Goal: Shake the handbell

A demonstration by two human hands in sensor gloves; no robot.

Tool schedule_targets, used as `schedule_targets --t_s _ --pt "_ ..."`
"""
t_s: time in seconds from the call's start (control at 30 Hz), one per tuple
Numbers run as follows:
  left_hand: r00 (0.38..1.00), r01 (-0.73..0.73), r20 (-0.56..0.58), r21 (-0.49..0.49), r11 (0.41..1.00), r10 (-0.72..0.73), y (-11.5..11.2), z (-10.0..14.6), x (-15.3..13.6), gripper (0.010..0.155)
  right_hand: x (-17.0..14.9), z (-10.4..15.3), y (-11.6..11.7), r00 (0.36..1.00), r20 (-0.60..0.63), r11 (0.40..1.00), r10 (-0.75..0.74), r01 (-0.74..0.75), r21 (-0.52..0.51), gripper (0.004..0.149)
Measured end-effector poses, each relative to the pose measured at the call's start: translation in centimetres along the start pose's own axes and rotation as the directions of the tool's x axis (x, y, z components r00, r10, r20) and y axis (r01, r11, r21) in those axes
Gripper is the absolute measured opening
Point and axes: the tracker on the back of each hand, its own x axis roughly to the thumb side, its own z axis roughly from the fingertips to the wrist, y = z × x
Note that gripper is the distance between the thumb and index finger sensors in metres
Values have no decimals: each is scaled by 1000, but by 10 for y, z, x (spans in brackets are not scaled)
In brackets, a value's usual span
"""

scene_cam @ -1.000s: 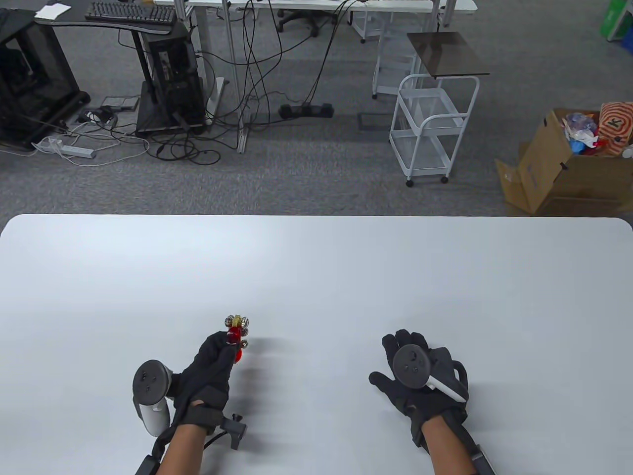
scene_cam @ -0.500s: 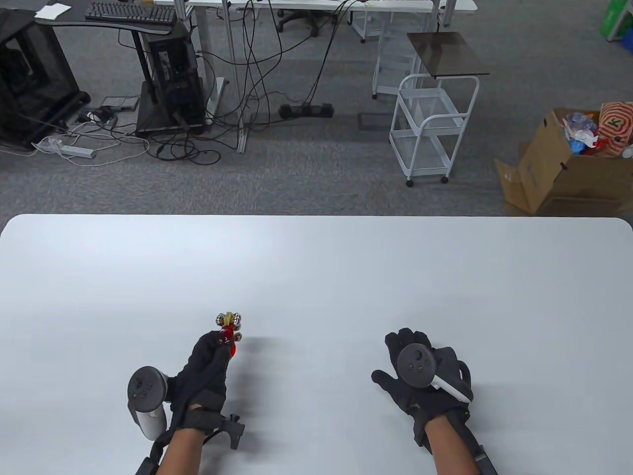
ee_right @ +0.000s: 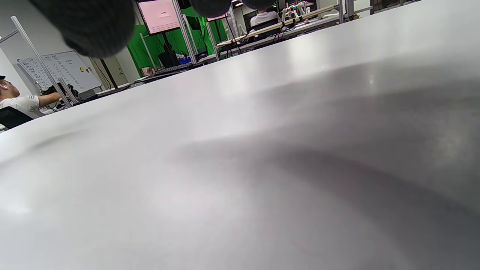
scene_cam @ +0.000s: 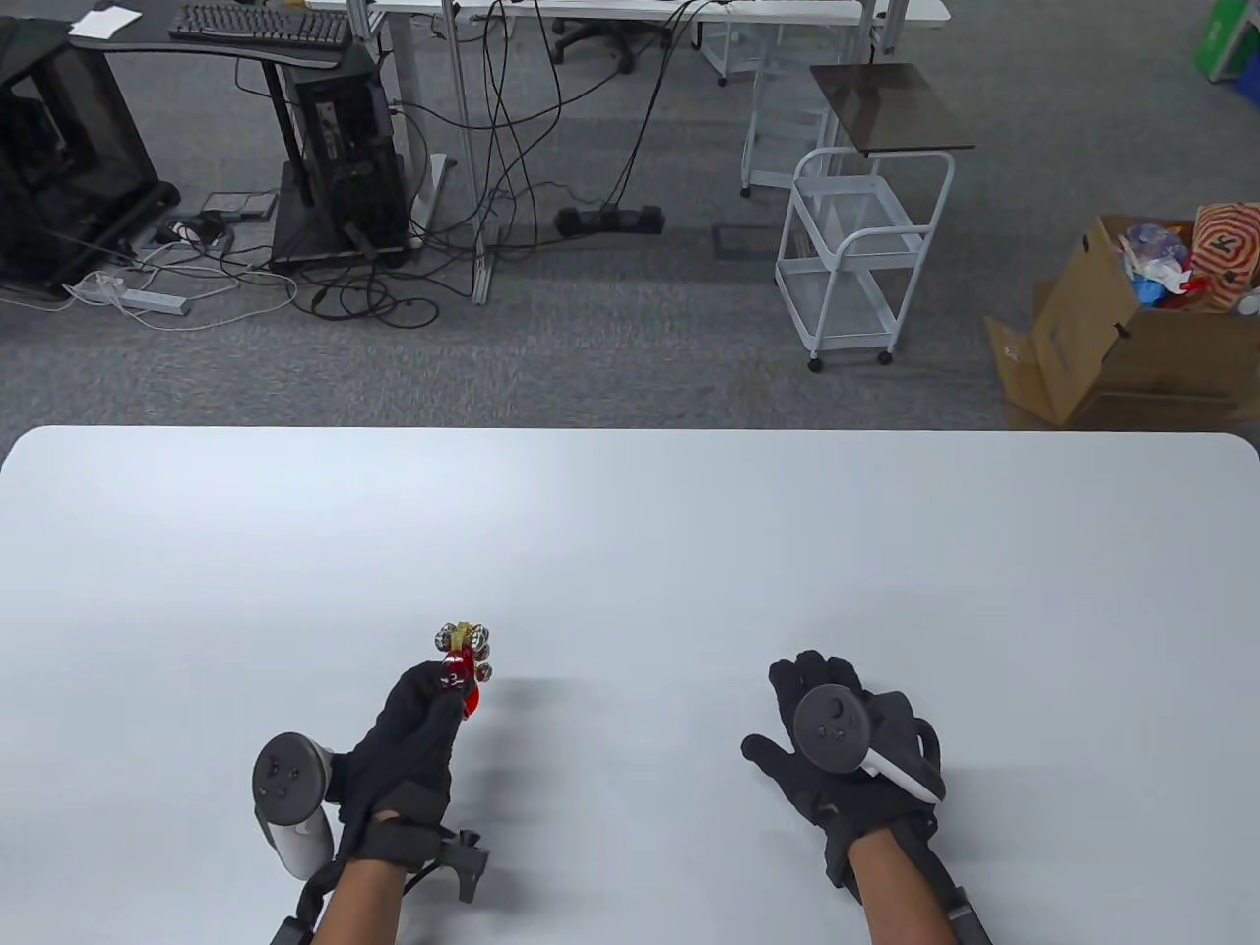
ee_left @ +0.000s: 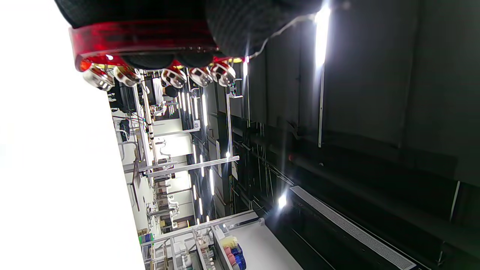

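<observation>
Room: grey carpet beyond the table, with a desk (scene_cam: 246, 39) and loose cables at far left, a white cart (scene_cam: 856, 256) near the middle and a cardboard box (scene_cam: 1112, 335) of bits at far right.
Table: white table (scene_cam: 630, 532) with rounded far corners, filling the lower half of the table view; both hands come in over its near edge, well apart from each other.
Right hand: the right hand (scene_cam: 837, 748) lies palm down low over the table at right, fingers spread and a little curled, thumb out to the left; it holds nothing (whether the palm touches the surface cannot be told). A tracker (scene_cam: 832, 726) sits on its back.
Left hand: the left hand (scene_cam: 409, 748) is turned on its side at lower left, fingers closed together round the handbell's handle, with its own tracker sticking out to the left.
Handbell: the handbell (scene_cam: 461, 661) stands out of the far end of the left fist, above the table. A red handle, with a cluster of small silver bells and a touch of yellow at the tip. In the left wrist view the red handle (ee_left: 142, 37) runs under the gloved fingers (ee_left: 240, 26), with a row of bells hanging just below it.
</observation>
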Motion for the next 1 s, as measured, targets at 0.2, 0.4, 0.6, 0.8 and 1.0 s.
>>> schedule_targets --t_s 0.2,0.4,0.6,0.8,1.0 --pt "1000 4 11 4 1000 -4 1 0 0 47 1 0 0 1000 2 1000 0 0 4 85" --pt "997 58 -50 2 998 -58 -5 -2 -6 47 2 0 1 1000 2 1000 12 -12 8 85" --pt "851 128 499 105 986 -164 -4 23 101 47 5 -2 0 1000 -2 1000 28 -28 -2 85" --pt "985 -8 172 45 999 0 6 12 49 48 8 -3 2 999 5 999 36 -36 5 85" --pt "977 -34 -208 42 999 42 4 0 -19 46 7 -1 3 999 0 999 33 -33 13 85"
